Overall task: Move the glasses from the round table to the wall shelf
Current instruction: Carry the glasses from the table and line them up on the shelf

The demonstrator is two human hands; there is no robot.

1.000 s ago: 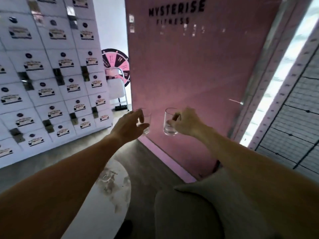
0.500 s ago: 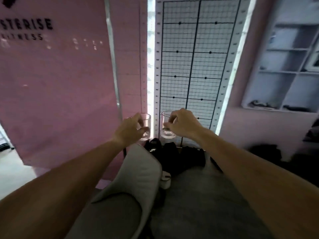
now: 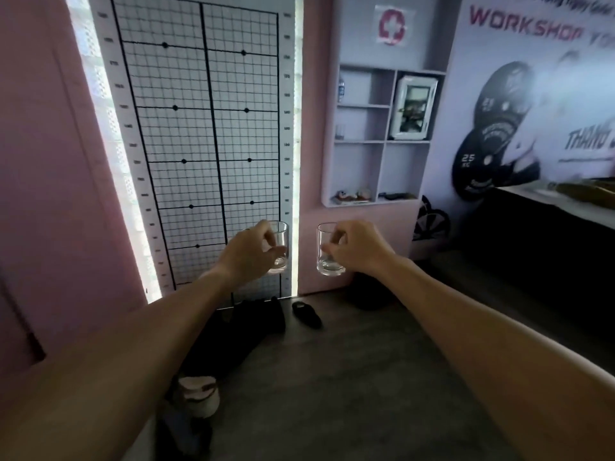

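Fingers: left hand (image 3: 248, 254) has thumb and fingertips curled around the side of a clear glass (image 3: 279, 247), gripping it at mid-height, upright, held in the air just left of frame centre. Right hand (image 3: 357, 249) does the same on a second glass (image 3: 327, 250), fingers pinched over its right side near the rim, also upright and off any surface. Both glasses look empty, thick bases visible. They sit side by side with a gap between them, not touching.

Left to right across the frame:
- Far left: pink wall (image 3: 40, 178).
- Left-centre: tall white grid chart (image 3: 206, 134) with black lines and dots, backlit strips down both edges. The left glass overlaps its lower right corner in the view.
- Bottom centre: dark shoes (image 3: 306, 314) on a grey floor (image 3: 332, 394), with a white and brown shoe (image 3: 199, 394) lower left of them.
- Right of centre, upper half: white wall shelf (image 3: 376, 141) with open compartments. A white box with a glass front (image 3: 412, 108) fills its upper right compartment, and small items lie in the bottom row, too blurred to identify. The shelf is above and behind the right glass, well apart from it.
- Above the shelf: red-on-white cross sign (image 3: 392, 26).
- Far right: wall poster (image 3: 532, 94) reading "WORKSHOP" with black weight plates pictured, and a dark counter (image 3: 549, 227) below it.

Both forearms run in from the bottom corners.
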